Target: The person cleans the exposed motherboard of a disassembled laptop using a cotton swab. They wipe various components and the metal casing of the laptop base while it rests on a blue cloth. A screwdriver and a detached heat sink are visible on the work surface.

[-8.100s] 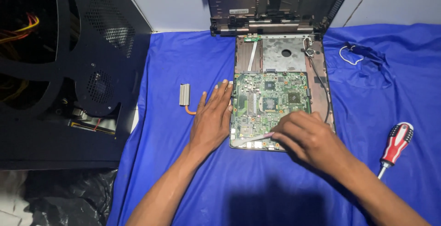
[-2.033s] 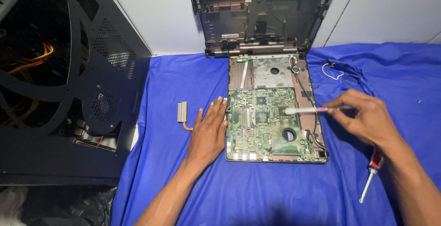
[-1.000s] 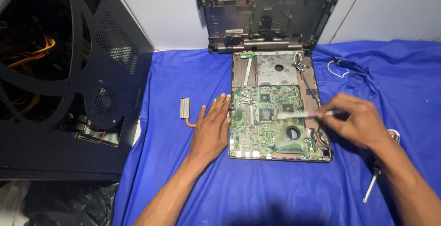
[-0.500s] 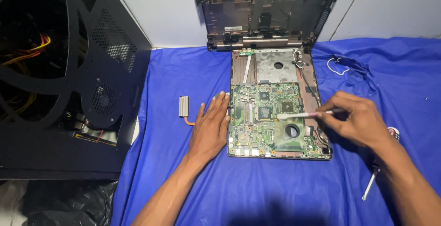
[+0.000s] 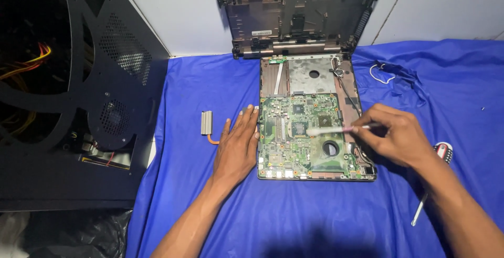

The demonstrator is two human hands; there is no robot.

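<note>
The right hand pinches a thin white brush between closed fingers; its pale tip lies on the green circuit board near the centre of the frame. The left hand is flat and open, holding nothing — it presses on the blue cloth with fingertips touching the board's left edge. A screwdriver lies at lower right, partly under the right forearm. Farther up, the dark laptop lid stands open — at left is a black computer case.
</note>
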